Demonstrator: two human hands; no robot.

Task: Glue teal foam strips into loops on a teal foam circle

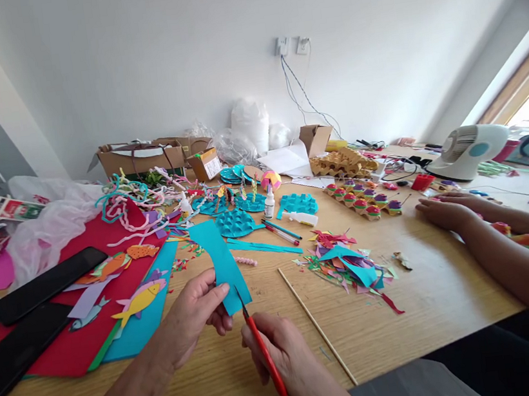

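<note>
My left hand [205, 303] pinches a strip of blue craft paper [218, 259] between thumb and fingers, above the table's front part. In my right hand [279, 352] is a pair of scissors with red handles [264, 354]. Their blades meet the paper's lower edge, where a cut runs upward near its right side. To the right of my hands a thin wooden stick [316, 324] lies slantwise. Beyond the paper lie narrow blue strips [265, 246] and a short pink twisted piece [246, 261].
Colourful paper scraps [351, 261] lie in a heap at centre right. Paper fish [139, 302] and dark phones [46, 285] rest on coloured sheets at left. A glue bottle [269, 204] stands behind. Another person's arms [484, 234] reach in from the right, near painted egg cartons [362, 199].
</note>
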